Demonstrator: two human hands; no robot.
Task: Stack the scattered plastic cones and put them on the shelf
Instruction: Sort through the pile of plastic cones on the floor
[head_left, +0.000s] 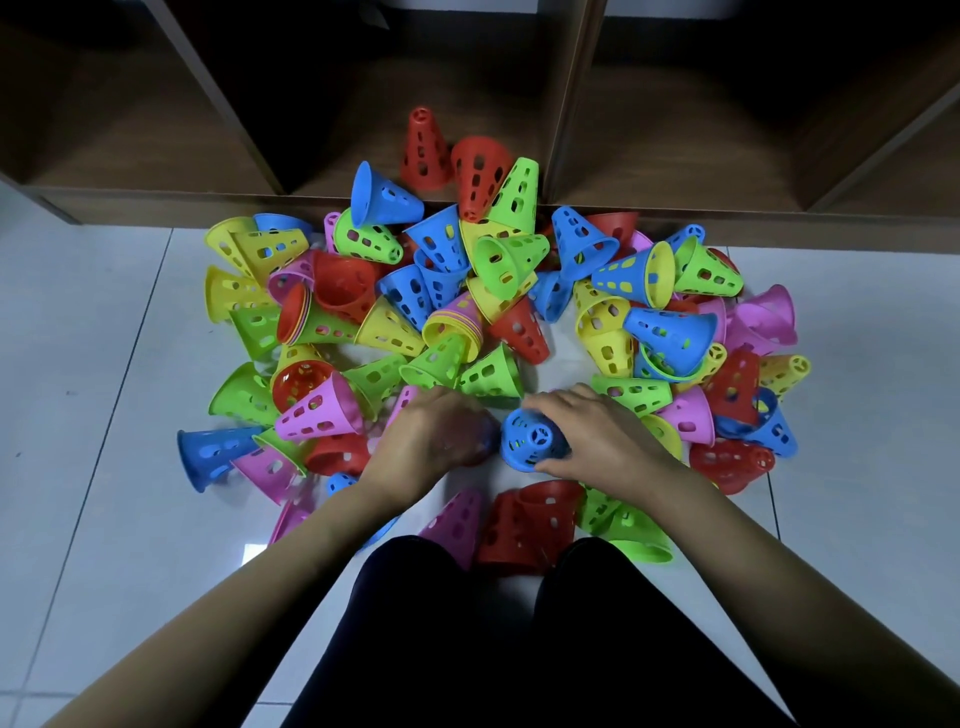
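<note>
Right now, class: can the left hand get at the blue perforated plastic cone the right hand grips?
Probably yes: the left hand is right beside the blue cone, a narrow gap between; the right hand wraps only its other side.

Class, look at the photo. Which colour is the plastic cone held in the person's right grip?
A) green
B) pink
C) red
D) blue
D: the right grip has its thumb and fingers curled round a blue cone at the near edge of the pile.
</note>
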